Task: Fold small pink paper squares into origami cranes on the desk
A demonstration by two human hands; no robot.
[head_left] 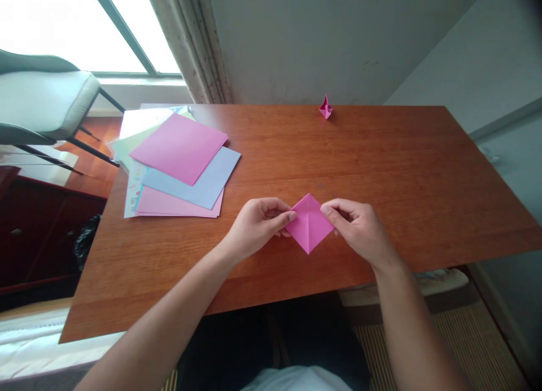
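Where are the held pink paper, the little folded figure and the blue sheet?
Held pink paper [309,225]: head view, central crease.
Little folded figure [326,109]: head view, its middle.
Blue sheet [208,183]: head view, uncovered part.

Pink paper [310,224], brown wood-grain table [393,159]

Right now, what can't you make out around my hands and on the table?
All in the head view:
Underside of the pink diamond-shaped paper: faces away from the camera.
Parts of its edges: covered by your left hand and right hand.
Most of the printed sheet: under other papers.
Small pink figure's exact folds: too small.
Chair: cut by the left edge.
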